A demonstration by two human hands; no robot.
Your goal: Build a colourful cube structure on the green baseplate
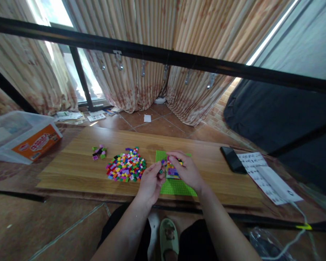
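Observation:
A green baseplate (176, 188) lies on the wooden board, and a low block of multicoloured toy bricks (173, 172) stands on it. My right hand (185, 170) reaches over this block from the right, its fingers bent down onto the top and far side; whether a loose brick is under the fingertips is hidden. Just left of the block is my left hand (151, 181), closed, with small toy bricks (161, 171) held at its fingertips, a dark one and a purple one among them. A heap of mixed loose bricks (126, 165) spreads to the left of that hand.
A smaller brick pile (99, 152) lies farther left on the wooden board (76, 170). At the right are a black phone (233, 159) and a printed sheet (268, 177). A clear plastic box (24, 136) stands far left. A black bar (152, 52) crosses above the board.

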